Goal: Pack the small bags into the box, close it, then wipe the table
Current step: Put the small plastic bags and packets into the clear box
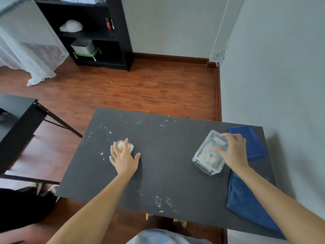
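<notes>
A clear plastic box (202, 158) stands open on the right of the dark table (167, 155), with several small bags inside. My right hand (232, 150) reaches over the box's right rim, fingers down inside it; whether it grips a bag I cannot tell. The blue lid (255, 147) lies just behind and to the right of the box. On the left of the table a small bag (121, 145) of pale contents lies flat, and my left hand (124, 157) rests on it with fingers spread. A blue cloth (246, 203) lies at the table's right front.
White powder specks are scattered over the table top, thickest at the far left and near the front edge. A black side table (17, 124) stands to the left, a black shelf unit (91, 32) at the back, and a white wall close on the right.
</notes>
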The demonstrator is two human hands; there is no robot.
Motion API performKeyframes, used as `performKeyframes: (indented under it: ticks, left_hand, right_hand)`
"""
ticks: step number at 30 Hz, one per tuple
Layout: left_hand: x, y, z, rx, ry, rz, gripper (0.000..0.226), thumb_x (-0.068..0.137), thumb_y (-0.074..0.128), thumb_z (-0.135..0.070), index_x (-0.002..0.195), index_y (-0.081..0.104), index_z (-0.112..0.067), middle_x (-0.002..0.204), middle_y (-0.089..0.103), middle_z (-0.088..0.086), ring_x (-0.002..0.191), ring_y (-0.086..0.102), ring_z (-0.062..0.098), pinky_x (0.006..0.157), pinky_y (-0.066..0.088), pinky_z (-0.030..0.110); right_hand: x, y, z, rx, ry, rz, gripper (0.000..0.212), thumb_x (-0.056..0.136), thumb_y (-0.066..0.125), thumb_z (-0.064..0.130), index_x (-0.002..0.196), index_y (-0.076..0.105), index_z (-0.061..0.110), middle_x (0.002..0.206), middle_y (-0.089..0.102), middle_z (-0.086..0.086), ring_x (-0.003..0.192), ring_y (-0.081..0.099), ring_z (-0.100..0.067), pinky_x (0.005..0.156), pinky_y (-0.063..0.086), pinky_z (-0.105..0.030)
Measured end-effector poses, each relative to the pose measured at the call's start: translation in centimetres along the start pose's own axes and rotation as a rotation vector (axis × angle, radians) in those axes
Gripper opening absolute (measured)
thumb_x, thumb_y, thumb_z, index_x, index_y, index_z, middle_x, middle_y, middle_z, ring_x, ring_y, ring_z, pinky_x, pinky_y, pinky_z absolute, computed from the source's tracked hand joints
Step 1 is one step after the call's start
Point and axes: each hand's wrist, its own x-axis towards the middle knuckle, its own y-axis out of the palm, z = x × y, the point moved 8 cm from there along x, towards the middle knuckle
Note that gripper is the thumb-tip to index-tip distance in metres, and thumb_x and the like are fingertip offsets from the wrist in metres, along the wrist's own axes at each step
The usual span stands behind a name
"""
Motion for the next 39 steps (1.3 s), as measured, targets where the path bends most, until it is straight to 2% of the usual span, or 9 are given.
performKeyframes:
  ticks: [4,14,18,22,25,28,32,34,39]
  left_hand:
    - [1.4,0.5,1.9,0.090,-0.010,0.101,0.076,0.088,0.059,-0.049,0.150,0.017,-0.038,0.160,-0.004,0.021,0.148,-0.013,0.035,0.116,0.003,0.060]
    - [0.6,-0.2,-0.1,0.158,0.154,0.088,0.056,0.095,0.050,-0.039,0.148,0.029,-0.037,0.142,0.027,0.021,0.125,0.032,0.040,0.104,0.034,0.050]
    - [-0.9,-1.5,-2.6,-0.254,0.183,0.147,0.051,0.091,0.059,-0.036,0.139,0.041,-0.042,0.129,0.033,0.011,0.113,0.042,0.029,0.102,0.040,0.042]
    - [-2.9,-3.1,-6.3,-0.642,0.161,0.242,0.040,0.079,0.068,-0.037,0.111,0.050,-0.052,0.110,0.044,0.001,0.076,0.060,0.002,0.071,0.048,0.018]
    - [-4.5,-2.6,-8.5,-1.020,0.067,0.462,0.043,0.070,0.069,-0.041,0.110,0.056,-0.045,0.094,0.056,-0.004,0.084,0.059,0.020,0.079,0.050,0.027]
    - [-6.0,-1.6,-10.7,-1.361,-0.047,0.712,0.038,0.076,0.065,-0.034,0.113,0.062,-0.040,0.109,0.055,-0.001,0.100,0.065,0.023,0.092,0.047,0.038]
    - [-7.3,-2.0,-12.9,-1.410,0.082,0.675,0.037,0.073,0.068,-0.029,0.109,0.061,-0.035,0.106,0.060,-0.002,0.109,0.065,0.022,0.084,0.047,0.034]
    - [-7.7,-2.1,-14.0,-1.376,0.165,0.621,0.038,0.071,0.070,-0.030,0.108,0.058,-0.033,0.094,0.064,-0.001,0.097,0.061,0.021,0.085,0.045,0.035]
    - [-8.9,-1.9,-15.4,-1.146,0.424,0.502,0.045,0.073,0.079,-0.021,0.108,0.051,-0.019,0.098,0.062,0.006,0.091,0.061,0.018,0.087,0.051,0.039]
  right_hand:
    - [0.3,0.5,0.0,-0.016,0.014,-0.007,0.044,0.093,0.062,0.018,0.135,0.053,0.009,0.128,0.051,-0.023,0.118,0.042,-0.039,0.096,0.037,-0.042]
    - [-1.6,0.2,1.8,0.056,0.066,-0.061,0.022,0.097,0.050,0.004,0.102,0.070,0.000,0.097,0.074,-0.015,0.090,0.064,-0.031,0.082,0.046,-0.037]
    - [-3.2,0.9,2.4,0.111,0.102,-0.028,0.021,0.095,0.052,0.006,0.092,0.072,0.000,0.089,0.074,-0.013,0.082,0.065,-0.026,0.074,0.044,-0.031]
    - [-4.8,1.4,2.7,0.157,0.156,-0.016,0.018,0.094,0.057,0.010,0.095,0.073,0.001,0.092,0.074,-0.012,0.086,0.067,-0.026,0.078,0.050,-0.031]
    - [-5.6,1.8,2.7,0.184,0.213,0.000,0.020,0.096,0.053,0.011,0.093,0.071,0.003,0.090,0.073,-0.011,0.090,0.067,-0.028,0.076,0.048,-0.031]
    - [-6.2,1.6,2.9,0.114,0.253,-0.012,0.026,0.096,0.053,0.018,0.117,0.065,0.008,0.115,0.066,-0.012,0.114,0.055,-0.034,0.090,0.043,-0.039]
    - [-7.7,0.3,5.8,0.240,0.161,-0.098,0.016,0.096,0.057,0.026,0.104,0.067,0.016,0.103,0.065,-0.006,0.105,0.053,-0.027,0.082,0.038,-0.029]
    - [-8.2,1.4,7.1,0.408,0.194,0.034,0.024,0.097,0.055,0.028,0.081,0.069,0.015,0.080,0.068,-0.001,0.086,0.060,-0.024,0.068,0.040,-0.024]
    - [-9.6,4.7,8.7,1.094,0.650,0.495,0.042,0.098,0.051,0.046,0.089,0.071,0.010,0.081,0.075,-0.004,0.063,0.051,-0.013,0.058,0.034,-0.025]
